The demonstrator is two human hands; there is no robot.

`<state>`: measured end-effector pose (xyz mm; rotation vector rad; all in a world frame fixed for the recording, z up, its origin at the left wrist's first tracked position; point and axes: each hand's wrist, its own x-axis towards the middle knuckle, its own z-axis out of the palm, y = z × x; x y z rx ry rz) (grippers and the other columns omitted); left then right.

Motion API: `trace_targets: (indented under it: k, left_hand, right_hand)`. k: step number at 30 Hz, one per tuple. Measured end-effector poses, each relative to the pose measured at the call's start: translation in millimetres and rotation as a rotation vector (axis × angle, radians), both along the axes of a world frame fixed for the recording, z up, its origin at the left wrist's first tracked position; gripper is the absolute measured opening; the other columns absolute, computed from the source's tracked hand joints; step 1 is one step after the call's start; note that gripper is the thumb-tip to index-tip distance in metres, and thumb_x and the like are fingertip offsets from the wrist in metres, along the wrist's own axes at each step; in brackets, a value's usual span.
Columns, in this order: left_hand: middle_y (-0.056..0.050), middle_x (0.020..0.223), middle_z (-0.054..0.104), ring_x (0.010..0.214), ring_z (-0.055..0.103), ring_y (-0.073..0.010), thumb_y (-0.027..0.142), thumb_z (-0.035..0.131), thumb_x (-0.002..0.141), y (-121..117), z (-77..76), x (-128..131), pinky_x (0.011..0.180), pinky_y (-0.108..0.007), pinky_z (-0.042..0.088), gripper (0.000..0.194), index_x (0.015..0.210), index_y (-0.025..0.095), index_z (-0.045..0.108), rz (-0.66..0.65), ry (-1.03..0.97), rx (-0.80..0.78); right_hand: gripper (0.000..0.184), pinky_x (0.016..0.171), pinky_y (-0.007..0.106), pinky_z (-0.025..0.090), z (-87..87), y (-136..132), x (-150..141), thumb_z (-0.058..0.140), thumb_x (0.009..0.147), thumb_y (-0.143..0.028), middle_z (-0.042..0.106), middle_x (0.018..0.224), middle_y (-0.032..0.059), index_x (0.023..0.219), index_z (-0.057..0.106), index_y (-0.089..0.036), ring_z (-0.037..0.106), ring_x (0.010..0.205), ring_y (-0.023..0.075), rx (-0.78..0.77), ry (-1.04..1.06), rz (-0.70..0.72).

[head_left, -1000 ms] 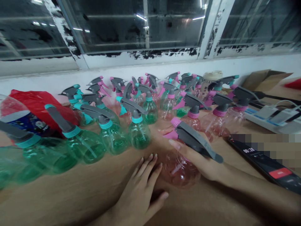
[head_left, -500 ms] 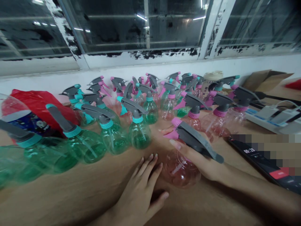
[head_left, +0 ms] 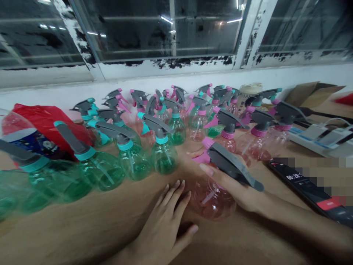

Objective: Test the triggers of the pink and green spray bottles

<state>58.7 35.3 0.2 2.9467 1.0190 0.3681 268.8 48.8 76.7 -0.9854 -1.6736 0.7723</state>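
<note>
My right hand (head_left: 234, 184) is wrapped round the neck of a clear pink spray bottle (head_left: 212, 204) with a grey and pink trigger head. The bottle stands on the wooden table (head_left: 91, 228), slightly right of centre. Just left of it, my left hand (head_left: 168, 217) lies on the tabletop, fingers stretched out and holding nothing. Beyond the hands, a green spray bottle (head_left: 164, 158) with a turquoise collar stands in a row of similar ones running left. A pink spray bottle (head_left: 255, 141) stands behind my right hand among others of its kind.
A phone (head_left: 306, 187) with a running timer lies at the right, below a power strip (head_left: 311, 141). A red plastic bag (head_left: 55, 123) and a labelled bottle (head_left: 30, 141) are at the left. Toward the wall stand a cup (head_left: 249, 92) and a cardboard box (head_left: 309, 95).
</note>
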Motion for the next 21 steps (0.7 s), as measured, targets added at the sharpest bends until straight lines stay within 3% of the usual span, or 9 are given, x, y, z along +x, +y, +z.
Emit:
trace_targets:
  k: [3,5,8,10,12,14,21]
  left_hand:
    - [-0.016,0.146,0.034,0.133,0.033,-0.0308,0.041,0.056,0.090,-0.2,0.8,0.1,0.103,-0.052,0.035,0.058,0.137,0.011,0.038,-0.004,0.006,-0.007]
    - [-0.015,0.146,0.035,0.133,0.033,-0.0305,0.041,0.056,0.090,-0.4,0.9,0.1,0.104,-0.051,0.035,0.058,0.137,0.012,0.038,-0.003,0.003,-0.010]
    - [-0.014,0.147,0.034,0.133,0.032,-0.0300,0.042,0.055,0.090,-0.7,0.3,-0.3,0.104,-0.050,0.034,0.058,0.138,0.014,0.039,0.013,-0.011,-0.014]
    - [-0.013,0.147,0.034,0.133,0.033,-0.0300,0.043,0.054,0.091,-0.8,-0.2,-0.5,0.105,-0.050,0.034,0.057,0.138,0.015,0.039,0.015,-0.021,-0.014]
    - [-0.014,0.147,0.034,0.133,0.033,-0.0302,0.044,0.054,0.091,-0.9,-0.5,-0.6,0.105,-0.050,0.033,0.058,0.138,0.014,0.039,0.009,-0.020,-0.016]
    - [-0.014,0.146,0.035,0.133,0.033,-0.0303,0.043,0.055,0.090,-0.9,-0.4,-0.6,0.105,-0.050,0.033,0.059,0.138,0.013,0.038,0.003,-0.011,-0.017]
    - [-0.013,0.147,0.034,0.133,0.032,-0.0297,0.041,0.054,0.091,-1.1,0.5,-0.9,0.105,-0.049,0.033,0.057,0.139,0.014,0.038,0.011,-0.027,-0.012]
  right_hand:
    - [0.016,0.081,0.032,0.052,0.1,0.6,0.1,0.059,0.085,-0.029,0.068,0.093,0.0015,0.100,0.060,-0.023,0.065,0.088,0.0182,0.031,-0.013,-0.022]
    - [0.012,0.071,0.030,0.053,-0.1,0.8,0.8,0.059,0.085,-0.034,0.067,0.081,-0.0004,0.091,0.062,-0.023,0.065,0.075,0.0168,0.046,-0.054,-0.070]
    - [0.020,0.056,0.029,0.051,0.6,0.7,2.0,0.057,0.086,-0.040,0.062,0.065,-0.0022,0.076,0.062,-0.024,0.059,0.058,0.0148,0.050,-0.132,-0.127]
    - [0.018,0.062,0.031,0.053,1.4,0.5,2.1,0.058,0.086,-0.039,0.065,0.071,-0.0007,0.078,0.063,-0.024,0.063,0.064,0.0168,0.046,-0.136,-0.105]
    - [0.015,0.078,0.034,0.054,1.4,0.4,1.7,0.061,0.084,-0.037,0.069,0.087,0.0011,0.091,0.064,-0.025,0.067,0.081,0.0195,0.029,-0.097,-0.066]
    - [0.023,0.085,0.034,0.052,0.3,0.2,1.1,0.062,0.083,-0.036,0.070,0.095,0.0015,0.103,0.062,-0.025,0.067,0.089,0.0198,0.014,-0.041,-0.054]
    - [0.019,0.073,0.034,0.054,-3.0,-0.2,1.7,0.057,0.086,-0.036,0.069,0.088,0.0021,0.100,0.061,-0.025,0.065,0.079,0.0192,-0.018,-0.032,-0.044]
